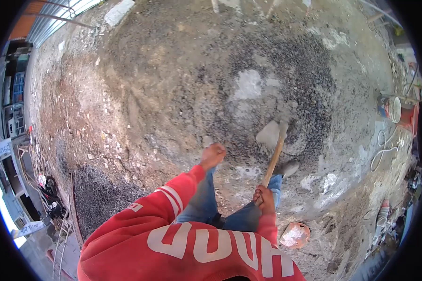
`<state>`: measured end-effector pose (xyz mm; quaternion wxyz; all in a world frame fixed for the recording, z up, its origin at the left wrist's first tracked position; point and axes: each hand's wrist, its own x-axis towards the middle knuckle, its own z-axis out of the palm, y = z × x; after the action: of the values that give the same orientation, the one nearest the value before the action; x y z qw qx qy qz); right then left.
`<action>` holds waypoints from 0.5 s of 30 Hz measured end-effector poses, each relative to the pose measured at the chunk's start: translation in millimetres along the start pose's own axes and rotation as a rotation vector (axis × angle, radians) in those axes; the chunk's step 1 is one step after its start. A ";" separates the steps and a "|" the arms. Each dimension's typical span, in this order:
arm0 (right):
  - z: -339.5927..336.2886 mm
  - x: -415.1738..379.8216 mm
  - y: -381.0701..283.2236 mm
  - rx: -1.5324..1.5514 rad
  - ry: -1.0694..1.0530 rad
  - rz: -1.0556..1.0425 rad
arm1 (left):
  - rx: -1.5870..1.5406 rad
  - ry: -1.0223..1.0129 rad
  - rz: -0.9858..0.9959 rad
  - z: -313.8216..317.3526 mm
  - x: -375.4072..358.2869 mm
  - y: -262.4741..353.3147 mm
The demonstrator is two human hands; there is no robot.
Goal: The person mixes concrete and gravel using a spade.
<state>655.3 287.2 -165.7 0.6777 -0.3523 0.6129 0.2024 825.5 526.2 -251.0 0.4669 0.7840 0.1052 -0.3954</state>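
My right hand (264, 196) is wrapped round the wooden handle of a hoe (275, 158). Its grey, dusty blade (267, 134) rests on the gravel and cement in front of my feet. My left hand (213, 155) is off the handle, above my left knee, with its fingers curled in and nothing visible in them. Below the hoe head lies a pile of dark gravel (309, 70) spread in a rough ring. Pale grey cement powder (248, 84) lies in the middle of it.
An orange bucket (295, 235) with whitish material inside stands near my right side. More buckets (390, 108) and a loose pale hose (382, 149) are at the right. A second dark gravel heap (101, 199) lies at the left, near a ladder (61, 246). The ground is rough, with scattered stones.
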 end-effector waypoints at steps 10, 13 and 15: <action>62.9 82.0 -10.0 0.100 -0.130 -0.047 | -0.120 0.396 -0.434 -240.9 -148.7 -208.3; 57.2 99.3 -7.0 0.005 -0.048 0.013 | -0.181 0.427 -0.472 -255.3 -194.8 -217.9; 41.9 152.2 27.5 -0.001 -0.058 -0.044 | -0.113 0.308 -0.455 -267.6 -214.1 -212.4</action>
<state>690.0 312.0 -320.1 0.6991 -0.3601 0.5851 0.1980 709.2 903.1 -167.7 0.3873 0.7639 0.3703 -0.3597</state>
